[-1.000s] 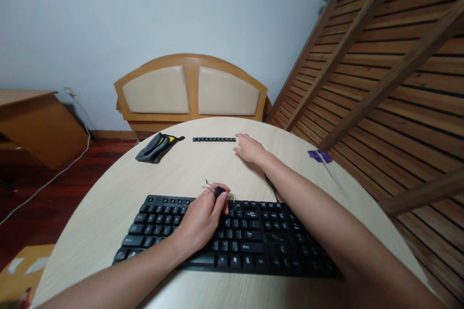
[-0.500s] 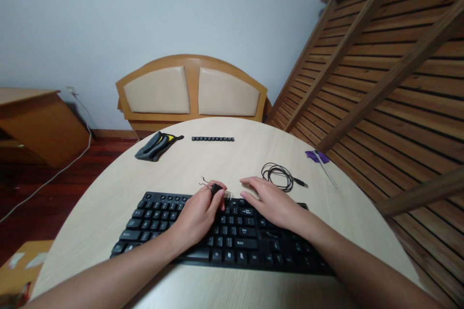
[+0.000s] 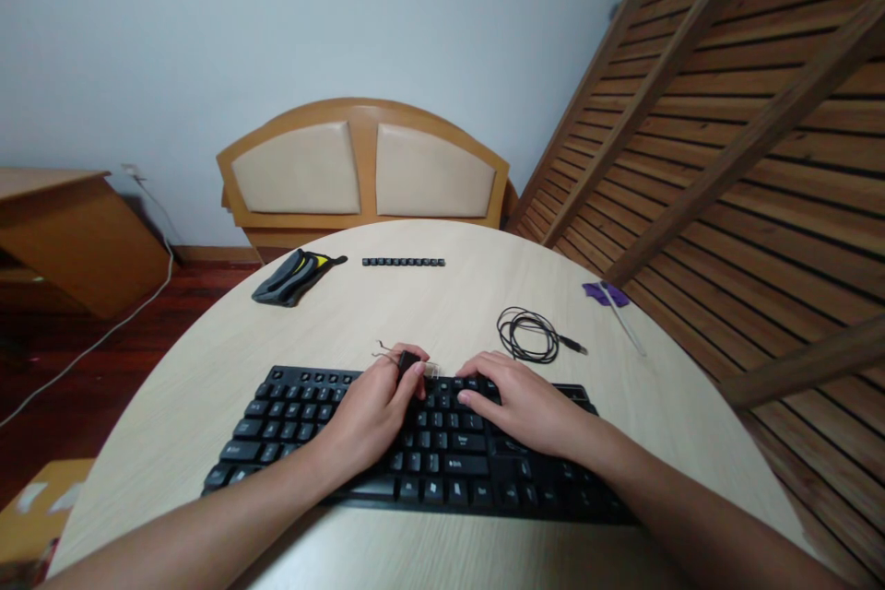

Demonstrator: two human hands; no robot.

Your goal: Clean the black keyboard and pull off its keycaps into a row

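Observation:
My left hand (image 3: 377, 396) is closed around the black handle of a keycap puller (image 3: 407, 361). Thin wire prongs stick out from both ends of the puller, which is held just above the back edge of a black keyboard (image 3: 359, 487). My right hand (image 3: 515, 387) rests on the back right part of the keyboard, thumb and fingers apart, with no object seen in it. Its fingertips lie by the top-row keys, and some keys are hidden under both hands. Farther back, a straight row of loose black keycaps (image 3: 404, 263) lies on the table.
A coiled black USB cable (image 3: 529, 335) lies behind my right hand. Back left is a folded dark grey and yellow fabric item (image 3: 294, 279); at right, a purple cloth (image 3: 605, 294) with a thin whitish stick (image 3: 626, 324). The round table (image 3: 332, 318) stands near slatted wood panels (image 3: 725, 138).
My right hand has come down and closer onto the keyboard's top-row keys. The left hand keeps the keycap puller in nearly the same place. The view has shifted slightly.

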